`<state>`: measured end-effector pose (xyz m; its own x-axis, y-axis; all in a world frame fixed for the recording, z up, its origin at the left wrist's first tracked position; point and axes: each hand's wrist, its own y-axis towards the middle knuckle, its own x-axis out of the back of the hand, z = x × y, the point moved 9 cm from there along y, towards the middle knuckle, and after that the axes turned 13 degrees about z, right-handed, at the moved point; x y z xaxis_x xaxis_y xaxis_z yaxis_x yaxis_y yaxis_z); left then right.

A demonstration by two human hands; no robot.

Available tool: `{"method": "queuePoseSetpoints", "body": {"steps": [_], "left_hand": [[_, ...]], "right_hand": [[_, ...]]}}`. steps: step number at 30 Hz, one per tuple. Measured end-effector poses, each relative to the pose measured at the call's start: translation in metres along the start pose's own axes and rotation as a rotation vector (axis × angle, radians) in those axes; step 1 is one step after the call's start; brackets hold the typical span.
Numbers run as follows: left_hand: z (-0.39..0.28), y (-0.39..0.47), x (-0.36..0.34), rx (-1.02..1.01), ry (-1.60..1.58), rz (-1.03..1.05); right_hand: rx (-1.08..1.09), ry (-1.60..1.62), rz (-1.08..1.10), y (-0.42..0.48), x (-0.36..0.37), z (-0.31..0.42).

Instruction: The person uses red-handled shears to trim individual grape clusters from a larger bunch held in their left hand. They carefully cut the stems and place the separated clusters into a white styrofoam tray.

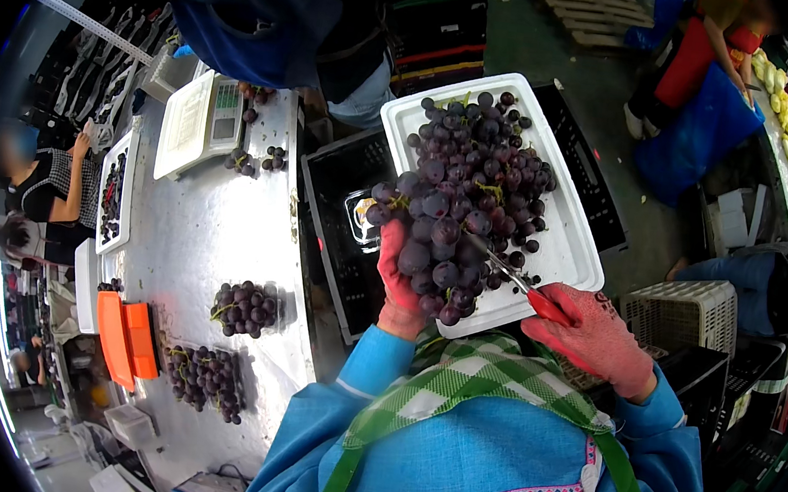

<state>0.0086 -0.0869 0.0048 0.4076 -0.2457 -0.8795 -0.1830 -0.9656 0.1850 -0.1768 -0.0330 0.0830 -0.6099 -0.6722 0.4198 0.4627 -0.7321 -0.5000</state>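
My left hand (399,279), in a pink glove, supports a bunch of dark grapes (444,233) from below and the left; part of its fingers is hidden behind the fruit. In my right hand (590,335), gloved alike, are red-handled snips (550,305), whose metal blades reach in among the held grapes. Behind the bunch, a white plastic tray (569,254) carries more dark grapes (500,163) with green stems, and some loose berries lie along its right side.
A metal table (223,228) at the left holds a scale (198,121), grape bunches (247,308) and an orange scale (126,340). Black crates (328,253) stand below the tray. A person in dark blue (253,8) is close ahead; others work farther off.
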Motion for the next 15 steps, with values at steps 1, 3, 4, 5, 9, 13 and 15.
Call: {"method": "queuePoseSetpoints", "body": {"steps": [1, 3, 4, 5, 9, 13, 15], "left_hand": [[-0.001, -0.001, 0.004, -0.018, 0.029, -0.004], [0.005, -0.005, 0.02, 0.008, -0.053, -0.033], [0.007, -0.007, 0.025, 0.02, -0.095, -0.047], [0.011, -0.009, 0.026, 0.036, -0.13, -0.034], [0.009, -0.006, -0.003, 0.015, -0.167, 0.008], [0.009, -0.004, -0.025, 0.092, -0.445, 0.31], [0.009, -0.003, -0.022, 0.093, -0.408, 0.218]], "right_hand": [[-0.009, 0.037, 0.0, 0.0, -0.002, -0.003], [-0.027, 0.11, 0.0, 0.0, -0.007, -0.009], [-0.035, 0.12, -0.001, 0.0, -0.007, -0.01], [-0.042, 0.13, -0.003, -0.001, -0.008, -0.01], [-0.14, 0.241, -0.004, -0.005, -0.01, -0.016], [-0.079, 0.223, -0.086, -0.009, -0.004, -0.024], [-0.094, 0.133, -0.112, -0.007, -0.003, -0.037]]}}
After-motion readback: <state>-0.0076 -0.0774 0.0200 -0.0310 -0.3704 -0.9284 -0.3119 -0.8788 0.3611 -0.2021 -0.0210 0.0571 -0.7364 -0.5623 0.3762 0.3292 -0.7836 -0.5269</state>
